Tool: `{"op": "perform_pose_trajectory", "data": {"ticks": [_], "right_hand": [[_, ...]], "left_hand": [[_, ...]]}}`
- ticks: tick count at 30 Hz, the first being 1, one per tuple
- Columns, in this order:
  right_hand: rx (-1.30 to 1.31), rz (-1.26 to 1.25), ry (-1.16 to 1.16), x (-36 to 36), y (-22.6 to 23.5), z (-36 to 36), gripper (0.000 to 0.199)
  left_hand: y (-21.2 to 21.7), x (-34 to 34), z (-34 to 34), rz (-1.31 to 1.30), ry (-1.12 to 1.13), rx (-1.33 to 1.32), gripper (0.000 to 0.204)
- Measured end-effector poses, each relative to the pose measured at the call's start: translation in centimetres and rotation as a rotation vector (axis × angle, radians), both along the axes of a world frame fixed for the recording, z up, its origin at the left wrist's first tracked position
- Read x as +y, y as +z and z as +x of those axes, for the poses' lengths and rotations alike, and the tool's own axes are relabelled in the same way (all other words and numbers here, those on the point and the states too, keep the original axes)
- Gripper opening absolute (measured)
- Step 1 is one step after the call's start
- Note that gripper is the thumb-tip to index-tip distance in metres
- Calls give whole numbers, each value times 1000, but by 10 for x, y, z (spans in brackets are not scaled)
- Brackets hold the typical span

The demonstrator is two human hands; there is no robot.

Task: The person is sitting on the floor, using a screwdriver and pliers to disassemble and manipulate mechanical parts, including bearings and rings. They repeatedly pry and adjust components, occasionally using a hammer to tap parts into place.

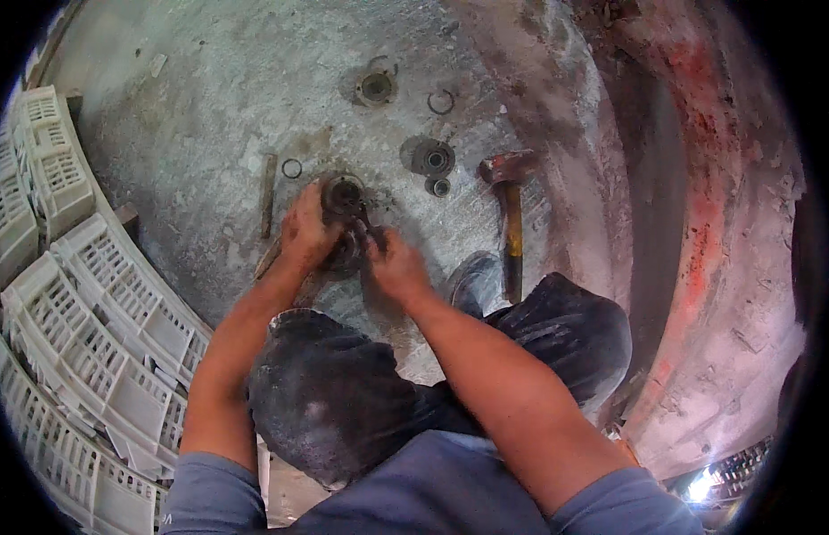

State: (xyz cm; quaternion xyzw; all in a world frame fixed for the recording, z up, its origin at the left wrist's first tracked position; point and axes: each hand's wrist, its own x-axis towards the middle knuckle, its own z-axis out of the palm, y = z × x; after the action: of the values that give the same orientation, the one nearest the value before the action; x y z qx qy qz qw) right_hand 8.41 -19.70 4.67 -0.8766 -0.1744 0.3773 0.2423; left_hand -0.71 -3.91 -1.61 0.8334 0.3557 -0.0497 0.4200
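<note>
Your left hand [305, 234] and right hand [392, 263] both close around a dark, greasy round metal hub [344, 201] on the rough concrete floor [209, 107]. Near it lie one wooden-handled hammer [511, 209], two thin wire rings [291, 168], and stacked white plastic crates [93, 294] at your left.

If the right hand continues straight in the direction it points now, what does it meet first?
Probably the dark round metal part that the right hand already touches, pointing up-left; the left hand grips it from the other side. Depth is unclear.
</note>
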Motion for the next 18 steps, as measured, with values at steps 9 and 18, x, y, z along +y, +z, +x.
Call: {"op": "perform_pose_trajectory", "data": {"ticks": [9,18], "right_hand": [[20,28,48,0,-14,8,32],[-8,-26,95,2,-14,11,28]], "left_hand": [[-8,-1,-2,42,-35,2,79],[-6,-3,0,24,-5,43,80]]}}
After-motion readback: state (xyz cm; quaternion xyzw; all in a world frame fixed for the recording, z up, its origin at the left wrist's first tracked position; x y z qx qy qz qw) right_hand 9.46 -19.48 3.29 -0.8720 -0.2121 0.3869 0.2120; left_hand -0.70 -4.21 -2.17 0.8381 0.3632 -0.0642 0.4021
